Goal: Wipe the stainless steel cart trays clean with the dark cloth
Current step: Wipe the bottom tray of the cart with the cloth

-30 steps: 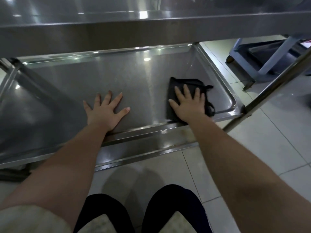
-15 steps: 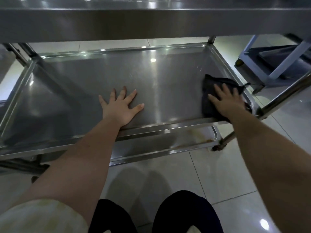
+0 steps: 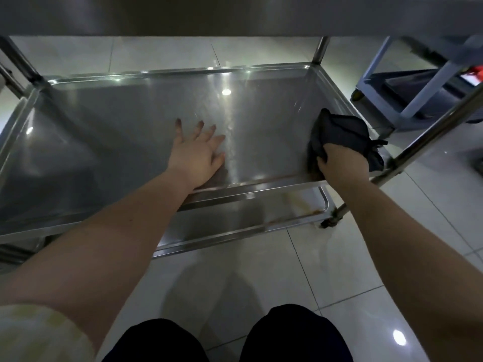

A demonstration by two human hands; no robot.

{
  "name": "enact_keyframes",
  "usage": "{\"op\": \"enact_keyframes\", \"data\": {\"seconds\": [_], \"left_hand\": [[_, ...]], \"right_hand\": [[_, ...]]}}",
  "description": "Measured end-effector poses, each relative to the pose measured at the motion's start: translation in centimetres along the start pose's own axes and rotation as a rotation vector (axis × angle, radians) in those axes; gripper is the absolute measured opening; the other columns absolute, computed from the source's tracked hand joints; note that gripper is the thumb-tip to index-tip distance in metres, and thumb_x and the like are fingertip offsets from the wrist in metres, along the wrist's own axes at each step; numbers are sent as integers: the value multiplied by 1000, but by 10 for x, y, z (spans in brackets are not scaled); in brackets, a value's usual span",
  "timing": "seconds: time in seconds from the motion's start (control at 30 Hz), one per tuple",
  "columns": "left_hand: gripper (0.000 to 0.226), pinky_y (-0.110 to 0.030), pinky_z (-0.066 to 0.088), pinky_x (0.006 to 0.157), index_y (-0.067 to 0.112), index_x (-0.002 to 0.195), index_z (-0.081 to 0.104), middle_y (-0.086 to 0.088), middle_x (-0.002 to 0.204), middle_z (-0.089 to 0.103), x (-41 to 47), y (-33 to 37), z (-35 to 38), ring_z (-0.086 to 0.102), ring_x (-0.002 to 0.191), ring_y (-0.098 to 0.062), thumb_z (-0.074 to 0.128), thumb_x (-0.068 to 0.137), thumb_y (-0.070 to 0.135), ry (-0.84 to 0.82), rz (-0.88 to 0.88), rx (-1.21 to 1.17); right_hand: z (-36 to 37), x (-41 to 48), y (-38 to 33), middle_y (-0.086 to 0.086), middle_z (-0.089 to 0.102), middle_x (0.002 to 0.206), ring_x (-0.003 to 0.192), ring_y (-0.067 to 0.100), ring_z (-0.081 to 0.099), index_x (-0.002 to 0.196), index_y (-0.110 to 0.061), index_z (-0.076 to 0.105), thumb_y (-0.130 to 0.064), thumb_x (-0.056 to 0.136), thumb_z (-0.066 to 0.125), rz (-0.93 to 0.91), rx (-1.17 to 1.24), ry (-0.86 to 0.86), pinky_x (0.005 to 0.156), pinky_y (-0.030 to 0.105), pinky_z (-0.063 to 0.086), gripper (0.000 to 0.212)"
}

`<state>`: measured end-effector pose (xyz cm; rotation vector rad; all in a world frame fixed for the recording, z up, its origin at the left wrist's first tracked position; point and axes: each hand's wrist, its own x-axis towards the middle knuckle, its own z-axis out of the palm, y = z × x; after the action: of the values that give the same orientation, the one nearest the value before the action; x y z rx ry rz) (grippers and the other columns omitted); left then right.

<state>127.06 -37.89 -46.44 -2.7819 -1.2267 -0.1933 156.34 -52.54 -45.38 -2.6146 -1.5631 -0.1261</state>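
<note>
The middle stainless steel tray [image 3: 125,131] of the cart spreads across the view, shiny and streaked. My left hand [image 3: 197,155] lies flat on it near the front rim, fingers spread. The dark cloth [image 3: 339,131] is bunched in the tray's right front corner, and my right hand [image 3: 339,163] grips its near part, thumb curled into the fabric. Below, the bottom tray [image 3: 235,218] shows a brownish stain [image 3: 300,207] near its right end. The top shelf [image 3: 235,14] runs across the upper edge of the view.
A slanted cart post [image 3: 428,134] passes just right of my right hand. A grey-blue plastic cart [image 3: 407,92] stands on the tiled floor [image 3: 352,278] at the right. My knees in dark trousers [image 3: 287,335] are at the bottom.
My right hand slid the cloth right into the tray's corner, then went from lying flat on it to gripping it bunched. My left hand has stayed flat on the tray.
</note>
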Motion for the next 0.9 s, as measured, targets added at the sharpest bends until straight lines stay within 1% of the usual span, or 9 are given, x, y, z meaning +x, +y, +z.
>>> {"op": "enact_keyframes", "data": {"seconds": [0.07, 0.13, 0.3, 0.37, 0.43, 0.53, 0.6, 0.8, 0.9], "left_hand": [[51, -61, -11, 113, 29, 147, 37, -1, 159, 29, 7, 19, -13, 15, 149, -23, 40, 99, 45, 31, 40, -102], [53, -58, -9, 116, 29, 148, 37, 1, 158, 31, 17, 45, -27, 19, 148, -23, 50, 97, 38, 54, 79, -232], [70, -45, 25, 115, 31, 151, 32, 6, 155, 34, 47, 112, -59, 33, 141, -18, 65, 89, 28, 70, 255, -492], [79, -43, 26, 115, 31, 151, 30, 4, 156, 32, 55, 134, -67, 29, 143, -19, 72, 85, 32, 40, 293, -530], [64, -42, 32, 109, 28, 141, 46, 1, 143, 47, 56, 150, -68, 38, 135, -22, 73, 84, 35, 49, 323, -512], [33, -25, 36, 79, 17, 115, 64, 0, 107, 65, 39, 167, -61, 57, 101, -19, 71, 85, 28, 120, 315, -658], [25, -22, 32, 67, 13, 110, 65, 1, 98, 63, 18, 176, -53, 54, 89, -14, 71, 87, 22, 131, 301, -795], [26, -22, 38, 75, 13, 112, 67, 0, 98, 65, -49, 192, 4, 55, 90, -13, 66, 89, 25, 244, 402, -768], [21, -23, 39, 77, 14, 110, 66, 0, 97, 64, -73, 196, 59, 57, 91, -16, 66, 91, 24, 85, 401, -701]], "right_hand": [[-17, -1, 0, 19, 61, 105, 89, 37, 60, 108, -4, 54, -26, 99, 45, -1, -34, 39, 64, 37, 41, 25], [-38, -2, 6, 18, 62, 103, 89, 37, 60, 112, -5, 58, -22, 97, 49, 0, 76, 74, 65, 35, 40, 25], [-97, -11, 27, 7, 63, 97, 90, 24, 58, 105, -12, 70, -17, 88, 61, -176, 335, 109, 72, 28, 39, 20], [-117, -18, 35, -6, 62, 91, 87, 14, 58, 104, -22, 69, -20, 88, 63, -178, 423, 29, 69, 18, 40, 17], [-132, -28, 42, -15, 63, 89, 85, 5, 60, 99, -32, 67, -21, 89, 64, -175, 516, -28, 71, 13, 43, 15], [-140, -50, 51, -17, 62, 93, 84, -8, 60, 96, -36, 64, -14, 90, 63, -220, 585, -55, 69, 8, 47, 22], [-134, -70, 56, -18, 62, 92, 82, -15, 58, 98, -30, 66, -5, 89, 62, -220, 671, -47, 68, 2, 44, 27], [-64, -127, 84, -15, 68, 95, 88, -2, 62, 103, -26, 69, 5, 80, 66, -269, 729, 6, 75, 8, 45, 38], [6, -149, 91, -20, 63, 97, 91, -8, 57, 104, -33, 64, 0, 86, 62, -245, 729, -148, 74, 4, 40, 37]]}}
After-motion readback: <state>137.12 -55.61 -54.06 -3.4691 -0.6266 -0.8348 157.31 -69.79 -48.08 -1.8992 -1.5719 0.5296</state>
